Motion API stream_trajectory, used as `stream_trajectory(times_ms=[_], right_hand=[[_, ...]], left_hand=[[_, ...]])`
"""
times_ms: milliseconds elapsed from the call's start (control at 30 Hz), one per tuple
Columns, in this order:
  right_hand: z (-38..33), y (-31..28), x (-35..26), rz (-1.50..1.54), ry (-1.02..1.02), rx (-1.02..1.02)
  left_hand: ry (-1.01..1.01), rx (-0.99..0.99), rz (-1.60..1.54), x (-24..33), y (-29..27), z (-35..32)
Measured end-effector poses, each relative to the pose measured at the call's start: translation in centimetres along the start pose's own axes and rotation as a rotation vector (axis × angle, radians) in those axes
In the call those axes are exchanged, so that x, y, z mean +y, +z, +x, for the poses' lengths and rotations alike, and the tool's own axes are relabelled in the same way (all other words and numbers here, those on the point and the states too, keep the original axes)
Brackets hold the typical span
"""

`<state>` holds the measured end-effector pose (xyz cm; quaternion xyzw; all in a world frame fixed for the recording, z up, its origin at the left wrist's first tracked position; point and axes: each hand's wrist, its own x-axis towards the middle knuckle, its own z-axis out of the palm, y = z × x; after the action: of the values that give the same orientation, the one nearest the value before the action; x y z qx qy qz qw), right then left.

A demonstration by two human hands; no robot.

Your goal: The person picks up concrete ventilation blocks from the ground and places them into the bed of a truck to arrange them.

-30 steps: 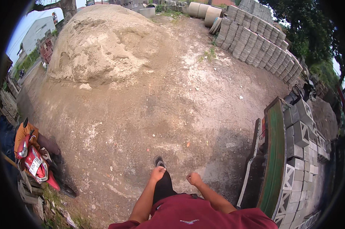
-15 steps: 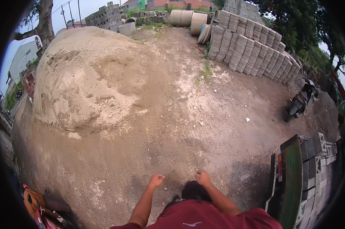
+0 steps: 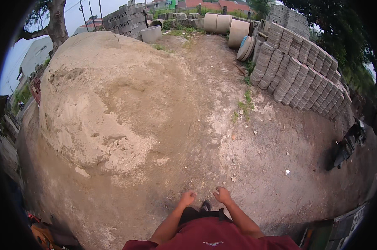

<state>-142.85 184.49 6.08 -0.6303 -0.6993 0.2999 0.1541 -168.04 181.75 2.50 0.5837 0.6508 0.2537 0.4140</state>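
My left hand is held out low in front of my body, its fingers loosely curled in with nothing seen in them. Close to its right, my right hand hangs at about the same height, bent at the wrist. A small gap shows between its thumb and fingers, and it holds nothing that I can see. The hands are apart and touch no object. Below them are my dark red shirt and one dark shoe on the dirt ground.
A large sand heap rises at left. Stacked grey pavers stand at right, with concrete pipes behind. A parked motorbike is at far right. A truck bed is at lower right, an orange-brown item at lower left.
My view has shifted forward and turned left: the sand heap and pavers look nearer, and the truck bed has slid down toward the lower right rim. My hands are closer together.
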Motion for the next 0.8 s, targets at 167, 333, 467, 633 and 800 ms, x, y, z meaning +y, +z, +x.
stream_trajectory(times_ms=[167,333,467,633,800], right_hand=[[14.7,-5.2,-0.4,0.023,-0.018,0.090],[29.0,-7.2,-0.7,0.114,0.106,0.047],[43.3,-11.9,-1.4,0.065,0.178,-0.034],[59.9,-20.1,-3.9,0.048,0.105,0.111],[72.4,-26.1,-5.9,0.120,0.089,0.243]], left_hand=[[0.020,0.146,-0.048,7.3,-4.8,16.6],[0.018,0.201,-0.056,11.7,-7.5,30.9],[0.009,0.066,-0.029,14.5,-13.0,45.3],[-0.019,0.011,0.101,19.2,-19.6,61.7],[-0.026,-0.001,0.037,26.0,-23.1,75.4]])
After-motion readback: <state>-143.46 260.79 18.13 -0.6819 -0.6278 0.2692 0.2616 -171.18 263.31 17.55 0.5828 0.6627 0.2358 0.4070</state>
